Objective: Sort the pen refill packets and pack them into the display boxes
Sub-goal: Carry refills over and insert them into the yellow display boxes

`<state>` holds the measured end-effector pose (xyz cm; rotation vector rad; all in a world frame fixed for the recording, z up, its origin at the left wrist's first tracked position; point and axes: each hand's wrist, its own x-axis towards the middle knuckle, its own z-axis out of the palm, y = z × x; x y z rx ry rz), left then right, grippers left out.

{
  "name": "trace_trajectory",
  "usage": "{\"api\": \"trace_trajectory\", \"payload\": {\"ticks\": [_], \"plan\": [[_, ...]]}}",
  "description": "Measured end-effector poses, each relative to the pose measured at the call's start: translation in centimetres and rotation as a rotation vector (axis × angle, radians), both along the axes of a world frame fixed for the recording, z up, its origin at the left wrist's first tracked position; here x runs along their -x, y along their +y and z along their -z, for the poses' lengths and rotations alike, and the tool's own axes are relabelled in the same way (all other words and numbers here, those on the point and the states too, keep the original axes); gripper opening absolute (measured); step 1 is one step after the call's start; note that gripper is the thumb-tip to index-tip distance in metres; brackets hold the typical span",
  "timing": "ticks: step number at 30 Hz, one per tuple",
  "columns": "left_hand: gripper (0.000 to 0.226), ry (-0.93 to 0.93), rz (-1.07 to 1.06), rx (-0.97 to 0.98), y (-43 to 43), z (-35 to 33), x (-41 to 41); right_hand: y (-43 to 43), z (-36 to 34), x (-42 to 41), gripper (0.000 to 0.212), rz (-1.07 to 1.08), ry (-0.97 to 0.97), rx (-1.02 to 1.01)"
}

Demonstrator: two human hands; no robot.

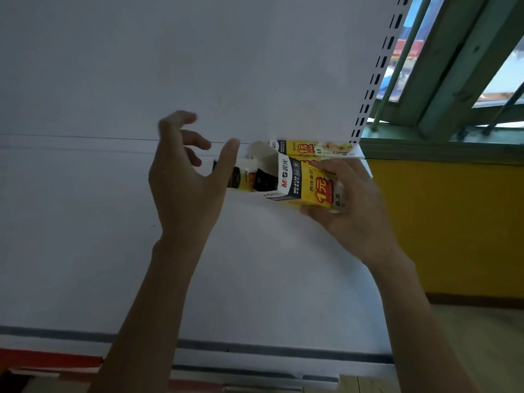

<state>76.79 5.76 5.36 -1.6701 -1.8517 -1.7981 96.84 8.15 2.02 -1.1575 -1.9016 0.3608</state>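
Observation:
My right hand (351, 205) grips a yellow, white and black display box (300, 182) at its right end and holds it lying on its side just above the white shelf (255, 265). The box's open flap end points left, and dark pen refill packets (249, 180) show inside it. My left hand (187, 177) hovers at that open end with fingers spread, the thumb close to the flap, holding nothing. A second display box (312, 147) of the same yellow print lies behind against the shelf's white back panel (198, 66).
A slotted white upright (371, 80) ends the back panel on the right. Beyond it are a green window frame (442, 80) and a yellow wall (453, 222). The shelf's front edge (255, 353) runs below my forearms, with a red strip at lower left.

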Motion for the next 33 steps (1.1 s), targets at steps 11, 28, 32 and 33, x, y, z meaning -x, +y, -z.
{"api": "trace_trajectory", "payload": {"ticks": [11, 28, 32, 33], "plan": [[0.029, 0.275, 0.194, 0.030, 0.6, 1.2, -0.2, 1.5, -1.0, -0.2, 0.066, 0.020, -0.180, 0.078], [0.054, 0.471, 0.058, 0.562, -3.1, 3.7, -0.2, 3.4, 0.4, 3.4, 0.059, -0.064, -0.315, 0.078], [0.057, 0.396, -0.125, 0.553, -7.4, 3.4, 3.8, 1.6, -3.0, 10.3, 0.051, -0.260, -0.114, 0.023], [0.056, 0.390, -0.178, 0.553, -8.8, 3.3, 5.0, 0.9, -3.6, 12.6, 0.050, -0.307, -0.095, 0.014]]}}
